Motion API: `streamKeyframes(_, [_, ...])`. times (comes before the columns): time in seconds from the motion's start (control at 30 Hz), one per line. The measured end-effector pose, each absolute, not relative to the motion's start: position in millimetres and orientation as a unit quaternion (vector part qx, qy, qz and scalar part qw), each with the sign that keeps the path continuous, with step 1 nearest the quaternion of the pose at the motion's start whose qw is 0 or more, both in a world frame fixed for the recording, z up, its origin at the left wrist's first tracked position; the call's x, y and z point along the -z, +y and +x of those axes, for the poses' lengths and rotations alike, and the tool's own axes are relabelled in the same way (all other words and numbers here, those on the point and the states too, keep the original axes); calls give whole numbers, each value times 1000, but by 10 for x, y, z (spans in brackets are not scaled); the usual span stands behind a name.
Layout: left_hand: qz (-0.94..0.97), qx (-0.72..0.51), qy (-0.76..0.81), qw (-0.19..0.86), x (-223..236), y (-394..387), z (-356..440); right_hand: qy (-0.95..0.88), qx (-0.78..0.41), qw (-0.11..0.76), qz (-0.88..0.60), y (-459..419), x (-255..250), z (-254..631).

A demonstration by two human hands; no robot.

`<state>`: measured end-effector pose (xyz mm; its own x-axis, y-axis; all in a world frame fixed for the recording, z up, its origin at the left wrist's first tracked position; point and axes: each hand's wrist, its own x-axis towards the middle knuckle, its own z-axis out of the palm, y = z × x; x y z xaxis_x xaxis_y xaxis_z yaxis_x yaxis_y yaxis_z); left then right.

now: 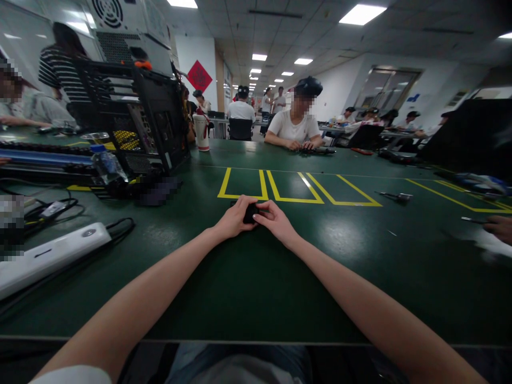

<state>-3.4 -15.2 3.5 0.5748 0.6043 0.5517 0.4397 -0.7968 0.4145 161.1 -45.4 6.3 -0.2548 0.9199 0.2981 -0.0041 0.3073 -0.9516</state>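
Both my arms reach forward over a dark green table [248,277]. My left hand [236,217] and my right hand [274,221] meet at the middle, fingers curled round a small black object [250,213] that rests on or just above the table top. Most of that object is hidden by my fingers. Just beyond my hands, yellow tape [294,189] marks boxes on the table.
An open black computer case [154,120] stands at the left with cables and a white power strip [48,256] nearer me. A tool [396,197] lies at the right. A person [296,125] sits across the table; another person's hand [500,228] shows at the right edge.
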Motion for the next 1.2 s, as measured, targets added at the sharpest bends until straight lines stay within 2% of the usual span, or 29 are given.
streamKeyframes(0.17, [877,-363,297,105,-20,-138,-25,-620,-427,519,-404,-390,-35,1559])
streamKeyframes(0.43, [879,-352,303,111,-15,-129,-37,-663,-431,474,-387,-459,-48,1587])
streamKeyframes(0.73, [880,-357,294,105,-31,-140,-36,-655,-401,504,-395,-424,-31,1583])
streamKeyframes(0.93, [878,-345,311,111,-36,-148,-47,-668,-433,454,-400,-443,-44,1629])
streamKeyframes(1.2, [877,-362,297,108,0,-111,-31,-664,-387,506,-392,-367,27,1574])
